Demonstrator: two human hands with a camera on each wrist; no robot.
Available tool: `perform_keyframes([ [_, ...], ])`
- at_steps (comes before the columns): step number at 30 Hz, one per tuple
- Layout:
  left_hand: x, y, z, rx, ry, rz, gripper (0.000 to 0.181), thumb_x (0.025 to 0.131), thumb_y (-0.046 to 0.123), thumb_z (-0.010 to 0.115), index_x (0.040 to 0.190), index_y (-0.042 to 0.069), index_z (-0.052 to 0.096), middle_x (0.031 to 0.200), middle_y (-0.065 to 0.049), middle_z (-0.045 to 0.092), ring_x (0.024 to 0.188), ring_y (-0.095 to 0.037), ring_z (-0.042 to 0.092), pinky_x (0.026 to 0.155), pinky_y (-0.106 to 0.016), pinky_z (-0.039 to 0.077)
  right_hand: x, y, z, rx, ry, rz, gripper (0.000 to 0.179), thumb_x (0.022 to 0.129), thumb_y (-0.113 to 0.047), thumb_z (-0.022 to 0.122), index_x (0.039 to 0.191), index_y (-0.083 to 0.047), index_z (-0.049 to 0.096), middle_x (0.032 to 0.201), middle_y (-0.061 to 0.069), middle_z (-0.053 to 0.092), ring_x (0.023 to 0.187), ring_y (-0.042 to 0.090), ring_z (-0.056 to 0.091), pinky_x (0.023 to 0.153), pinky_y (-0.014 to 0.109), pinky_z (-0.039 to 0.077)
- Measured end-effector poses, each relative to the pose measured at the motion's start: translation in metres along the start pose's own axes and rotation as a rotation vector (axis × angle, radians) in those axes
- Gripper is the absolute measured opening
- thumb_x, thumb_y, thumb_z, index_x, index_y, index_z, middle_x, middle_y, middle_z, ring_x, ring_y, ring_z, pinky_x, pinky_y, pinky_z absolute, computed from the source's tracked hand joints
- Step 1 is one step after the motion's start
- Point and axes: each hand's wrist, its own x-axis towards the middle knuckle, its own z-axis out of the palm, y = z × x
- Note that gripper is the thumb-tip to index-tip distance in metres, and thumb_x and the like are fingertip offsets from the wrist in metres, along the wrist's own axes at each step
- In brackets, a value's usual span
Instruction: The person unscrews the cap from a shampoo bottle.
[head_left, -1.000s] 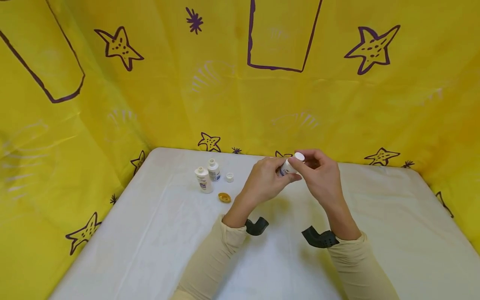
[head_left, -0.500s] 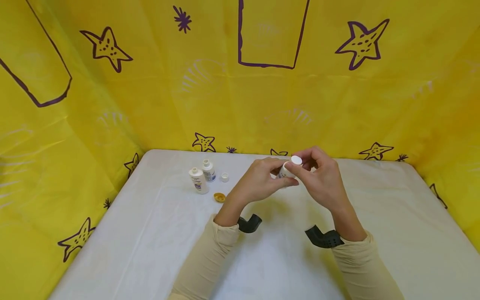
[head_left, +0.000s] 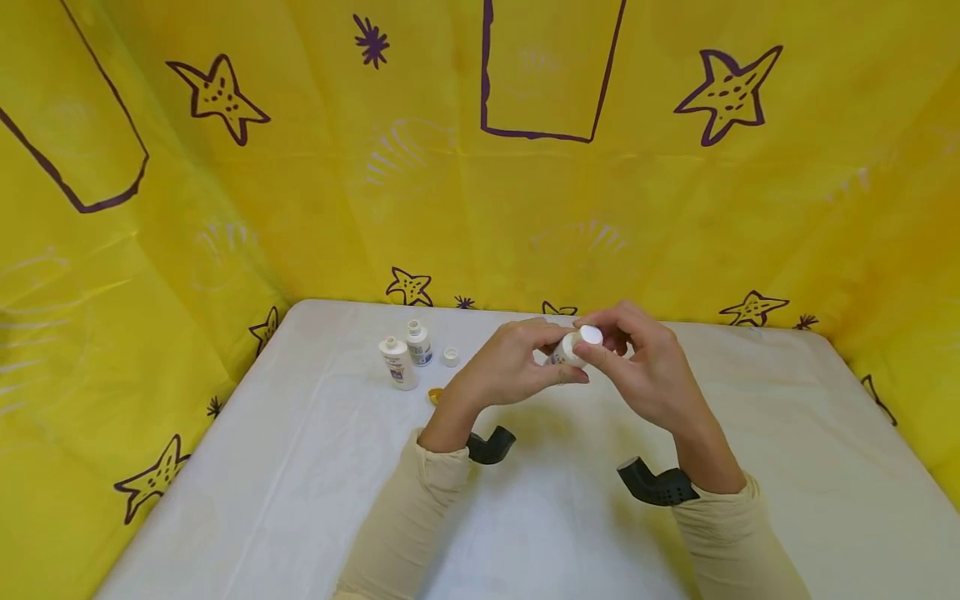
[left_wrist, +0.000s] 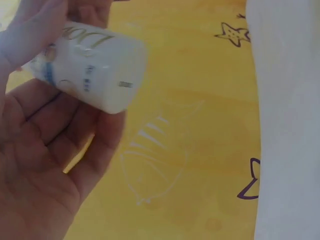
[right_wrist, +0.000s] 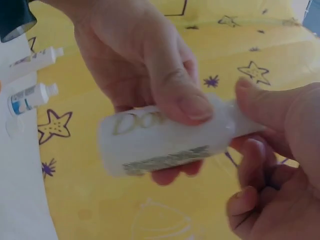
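Note:
A small white plastic bottle (head_left: 564, 352) with "Dove" lettering is held up over the far half of the table, tilted. My left hand (head_left: 510, 364) grips its body, with the thumb laid along the label in the right wrist view. At the bottle's upper end, thumb and fingers of my right hand (head_left: 647, 367) pinch the white cap (head_left: 591, 335). In the right wrist view the cap (right_wrist: 245, 121) sits at the bottle's neck, partly covered by those fingers. The left wrist view shows the bottle's rounded base (left_wrist: 127, 75).
Two uncapped white bottles, a front one (head_left: 397, 364) and a rear one (head_left: 419, 343), stand at the back left of the white-covered table (head_left: 262, 467). Beside them lie a white cap (head_left: 450, 357) and a golden cap (head_left: 434, 396) partly behind my left arm. A yellow patterned curtain (head_left: 450, 225) surrounds the table.
Both hands have come slightly left and lower with the bottle, and the cap's top faces the head camera more. The golden cap has become partly hidden by my left arm.

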Motion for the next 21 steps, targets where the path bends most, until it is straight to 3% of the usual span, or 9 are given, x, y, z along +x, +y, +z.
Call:
perform_keyframes([
  [8,-0.0014,-0.0032,-0.0006,-0.055,-0.06,-0.072,0.03,0.091,0.034,0.078,0.117,0.02,0.071,0.103,0.008,0.071,0.089,-0.007,0.063,0.076,-0.02,0.054,-0.0014,0.0005,-0.003,-0.021,-0.101,-0.03,0.034,0.091,0.0,0.072,0.122,-0.013,0.073,0.088,-0.004,0.059,0.069,0.008,0.046,0.059,0.022,0.038],
  [14,-0.0021,-0.0023,-0.002,-0.076,-0.093,-0.132,0.026,0.093,0.035,0.075,0.111,0.017,0.068,0.097,0.006,0.068,0.087,-0.011,0.062,0.074,-0.022,0.052,-0.0023,-0.0001,-0.004,0.014,-0.175,-0.017,0.039,0.097,0.001,0.064,0.133,-0.011,0.067,0.119,0.004,0.07,0.083,0.009,0.055,0.071,0.017,0.047],
  [17,-0.0017,-0.0017,-0.0022,-0.099,-0.107,-0.147,0.027,0.094,0.037,0.074,0.113,0.019,0.068,0.098,0.007,0.068,0.089,-0.012,0.063,0.077,-0.022,0.053,-0.0025,-0.0014,-0.0064,0.019,-0.18,0.019,0.044,0.097,-0.001,0.065,0.139,-0.013,0.063,0.106,0.004,0.072,0.079,0.011,0.055,0.067,0.019,0.046],
  [21,-0.0015,-0.0008,-0.0021,-0.132,-0.11,-0.152,0.027,0.093,0.04,0.074,0.113,0.024,0.069,0.096,0.009,0.068,0.088,-0.011,0.063,0.079,-0.023,0.054,-0.002,-0.0032,-0.0074,0.018,-0.146,0.11,0.045,0.095,-0.008,0.072,0.138,-0.016,0.062,0.088,0.001,0.063,0.07,0.012,0.053,0.061,0.024,0.042],
])
